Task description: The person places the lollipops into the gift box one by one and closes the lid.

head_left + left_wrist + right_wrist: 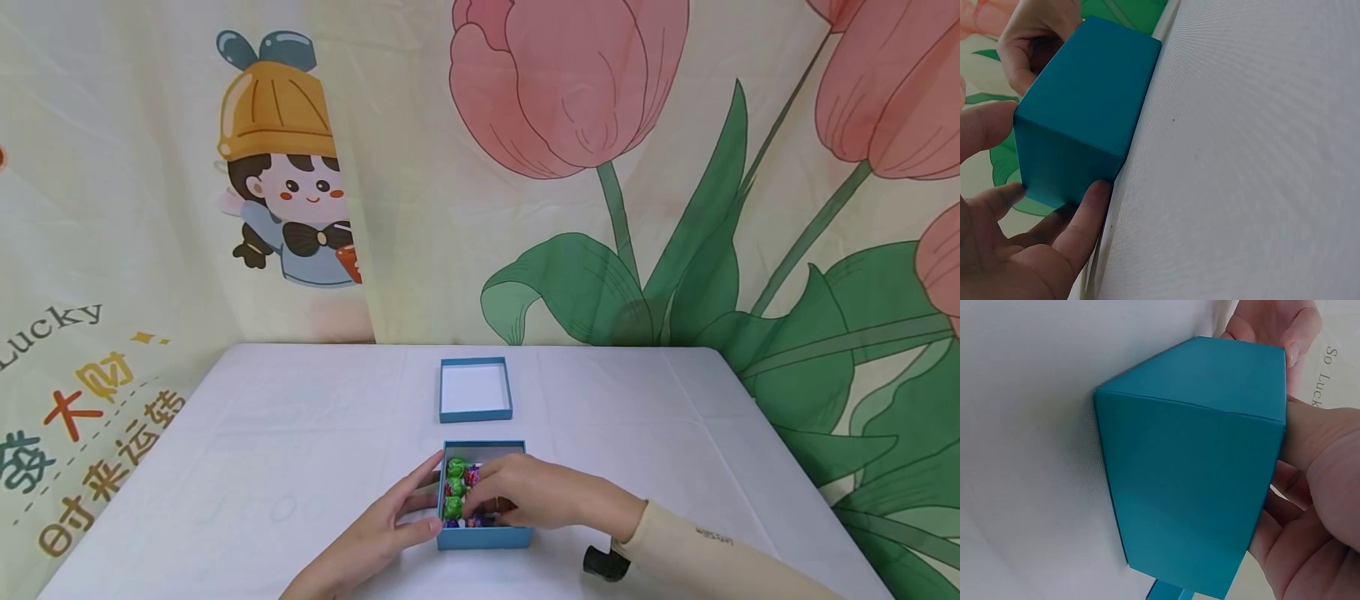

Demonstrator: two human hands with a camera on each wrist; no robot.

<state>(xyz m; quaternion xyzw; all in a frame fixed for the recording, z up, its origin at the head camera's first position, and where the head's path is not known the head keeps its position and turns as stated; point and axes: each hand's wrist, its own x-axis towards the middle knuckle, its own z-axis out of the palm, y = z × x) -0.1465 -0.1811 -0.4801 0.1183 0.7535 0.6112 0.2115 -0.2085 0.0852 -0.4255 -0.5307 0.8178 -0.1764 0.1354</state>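
A blue open-topped box (483, 539) stands on the table with several shiny wrapped candies (454, 486) inside, green ones along its left side and purple and red ones about them. Against the box's left wall rests my left hand (390, 525), its fingers fairly straight and its thumb at the near left corner; the left wrist view shows the fingertips (1094, 194) on the blue wall. My right hand (536, 493) reaches over the right wall, fingers bent down among the candies. Those fingertips are hidden, and I cannot tell whether they pinch a candy.
Behind the box lies a shallow blue-rimmed lid (476, 418), its white inside facing up. A white cloth covers the table (300, 433). A printed curtain (408, 208) hangs at the back edge. A black device (606, 564) sits at the right wrist.
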